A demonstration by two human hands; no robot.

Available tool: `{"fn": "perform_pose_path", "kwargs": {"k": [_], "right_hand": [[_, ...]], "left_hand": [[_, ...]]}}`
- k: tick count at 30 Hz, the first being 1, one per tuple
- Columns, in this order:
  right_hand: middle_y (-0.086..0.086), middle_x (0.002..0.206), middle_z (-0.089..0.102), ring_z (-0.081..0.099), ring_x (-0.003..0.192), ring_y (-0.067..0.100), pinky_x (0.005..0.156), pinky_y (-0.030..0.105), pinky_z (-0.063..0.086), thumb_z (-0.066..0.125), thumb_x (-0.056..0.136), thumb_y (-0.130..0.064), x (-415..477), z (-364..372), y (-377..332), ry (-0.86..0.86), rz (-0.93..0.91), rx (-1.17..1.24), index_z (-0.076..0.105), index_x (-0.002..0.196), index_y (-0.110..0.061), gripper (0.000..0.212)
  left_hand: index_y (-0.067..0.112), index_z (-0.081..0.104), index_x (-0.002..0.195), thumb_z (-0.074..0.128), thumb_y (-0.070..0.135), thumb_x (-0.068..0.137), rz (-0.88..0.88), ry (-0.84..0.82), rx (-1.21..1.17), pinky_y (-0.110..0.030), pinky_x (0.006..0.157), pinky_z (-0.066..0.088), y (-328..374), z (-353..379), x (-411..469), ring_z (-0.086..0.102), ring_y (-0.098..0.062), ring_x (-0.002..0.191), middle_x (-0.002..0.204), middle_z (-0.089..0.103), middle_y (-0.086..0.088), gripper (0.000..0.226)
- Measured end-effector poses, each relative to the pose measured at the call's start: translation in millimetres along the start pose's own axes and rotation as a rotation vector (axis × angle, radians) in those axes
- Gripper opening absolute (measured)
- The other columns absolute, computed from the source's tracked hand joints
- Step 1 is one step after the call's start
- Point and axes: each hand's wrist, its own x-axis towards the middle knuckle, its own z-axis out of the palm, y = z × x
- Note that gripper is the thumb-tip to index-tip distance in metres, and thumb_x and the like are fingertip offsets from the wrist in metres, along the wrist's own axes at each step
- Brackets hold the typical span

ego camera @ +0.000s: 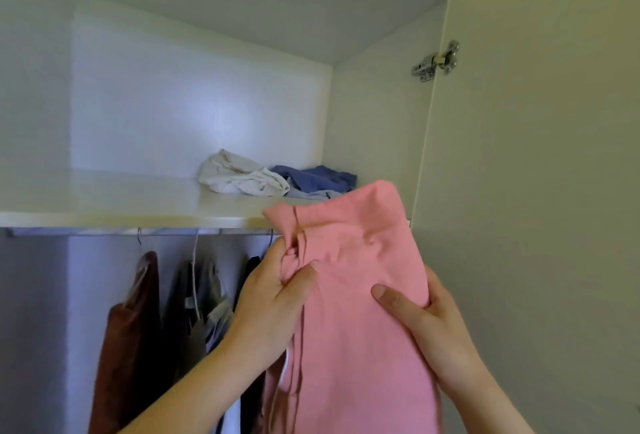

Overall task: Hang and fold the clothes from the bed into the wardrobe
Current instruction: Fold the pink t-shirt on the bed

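A folded pink garment [353, 260] is held up in front of the wardrobe, its top edge level with the upper shelf [121, 205]. My left hand [273, 298] grips its left edge, thumb pressed on the front. My right hand [426, 319] grips the right edge, thumb across the front and fingers behind the cloth. The garment's lower part hangs down out of view.
A crumpled white garment [239, 177] and a blue one [318, 179] lie at the shelf's back right. Below the shelf a rail [104, 232] carries hangers with a brown garment [128, 329] and darker clothes. The open wardrobe door [536, 191] with a metal hinge [436, 61] stands right.
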Motion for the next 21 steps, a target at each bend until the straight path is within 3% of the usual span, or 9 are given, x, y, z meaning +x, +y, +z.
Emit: {"fn": "perform_pose_path", "kwargs": {"k": [2,5,10,15,19,21], "right_hand": [[-0.011,0.106,0.074,0.070,0.095,0.006,0.071,0.017,0.054,0.083,0.073,-0.024,27,-2,-2,-0.020,-0.031,0.003,0.068,0.109,-0.031,0.039],[-0.010,0.099,0.076,0.072,0.087,0.005,0.063,0.013,0.052,0.079,0.079,-0.015,68,2,-14,-0.041,-0.070,0.011,0.069,0.105,-0.027,0.030],[-0.006,0.102,0.076,0.072,0.095,0.014,0.078,0.029,0.057,0.076,0.080,-0.018,137,26,-35,-0.065,-0.138,-0.005,0.068,0.107,-0.024,0.029],[-0.002,0.103,0.076,0.073,0.093,0.017,0.070,0.026,0.058,0.075,0.081,-0.021,212,61,-53,-0.139,-0.185,-0.006,0.067,0.113,-0.019,0.033],[-0.002,0.104,0.076,0.073,0.093,0.017,0.069,0.026,0.058,0.076,0.081,-0.022,261,90,-52,-0.179,-0.200,0.025,0.068,0.113,-0.020,0.033],[-0.001,0.104,0.076,0.073,0.093,0.018,0.068,0.026,0.058,0.075,0.081,-0.022,282,104,-46,-0.208,-0.196,0.051,0.068,0.113,-0.019,0.033]], "left_hand": [[0.047,0.058,0.108,0.058,0.014,0.092,0.036,-0.007,-0.001,0.002,0.070,0.040,1,3,24,0.059,0.018,0.094,0.100,0.065,0.037,0.036],[0.043,0.059,0.100,0.059,0.015,0.093,0.081,0.016,-0.021,-0.002,0.070,0.042,2,1,63,0.061,0.012,0.091,0.097,0.068,0.030,0.029],[0.044,0.058,0.095,0.059,0.020,0.093,0.148,0.017,-0.006,-0.003,0.065,0.044,6,-24,132,0.063,0.012,0.082,0.088,0.068,0.031,0.024],[0.039,0.057,0.107,0.056,0.022,0.094,0.162,0.025,0.006,-0.006,0.063,0.046,4,-55,201,0.065,0.008,0.082,0.093,0.070,0.018,0.021],[0.035,0.057,0.114,0.054,0.026,0.094,0.132,0.033,0.082,-0.024,0.079,0.051,0,-82,243,0.066,-0.004,0.091,0.100,0.069,0.014,0.022],[0.035,0.055,0.114,0.053,0.027,0.093,0.122,0.041,0.125,-0.027,0.078,0.052,-7,-93,261,0.065,-0.006,0.091,0.100,0.069,0.012,0.023]]}}
